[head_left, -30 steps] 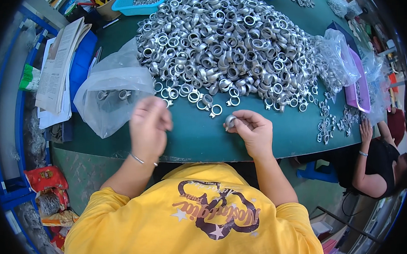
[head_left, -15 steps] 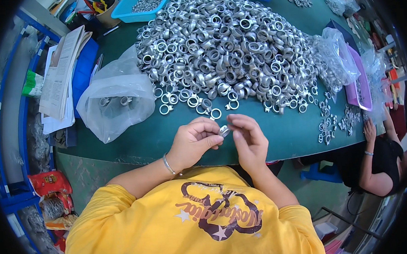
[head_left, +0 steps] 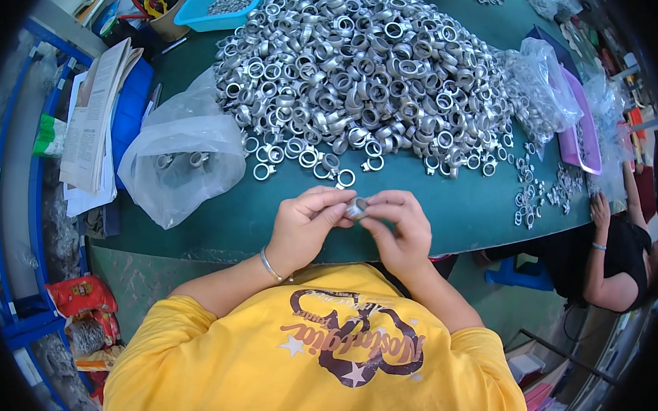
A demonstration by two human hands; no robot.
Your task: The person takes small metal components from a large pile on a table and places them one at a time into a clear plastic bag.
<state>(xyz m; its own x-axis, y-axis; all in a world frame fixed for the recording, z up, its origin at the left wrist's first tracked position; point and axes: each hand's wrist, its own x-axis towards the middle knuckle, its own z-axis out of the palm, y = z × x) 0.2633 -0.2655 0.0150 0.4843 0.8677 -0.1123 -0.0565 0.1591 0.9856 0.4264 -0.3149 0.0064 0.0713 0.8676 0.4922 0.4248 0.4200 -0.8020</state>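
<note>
Between my two hands, just above the near part of the green table, is a silver metal ring (head_left: pixel 356 208). My left hand (head_left: pixel 306 225) pinches it from the left with thumb and fingers. From the other side, the fingertips of my right hand (head_left: pixel 399 225) close on the same ring. Just beyond my fingers, a loose ring (head_left: pixel 345 178) lies on the table, with several more scattered behind it. A large heap of similar silver rings (head_left: pixel 367 77) rises farther back. Left of the heap, an open clear plastic bag (head_left: pixel 186 172) has a few rings inside.
A turquoise tray (head_left: pixel 219 19) of small parts stands at the back left. Papers (head_left: pixel 98 121) lean by a blue bin (head_left: pixel 132 115). To the right are small parts (head_left: pixel 529 195), a filled plastic bag (head_left: pixel 546 90) and a pink basket (head_left: pixel 579 129). Another person's hand (head_left: pixel 600 210) rests at the table's right end.
My right hand has come in from slightly apart, and its fingertips now meet the ring. The ring has turned and shifted a little away from me and to the left.
</note>
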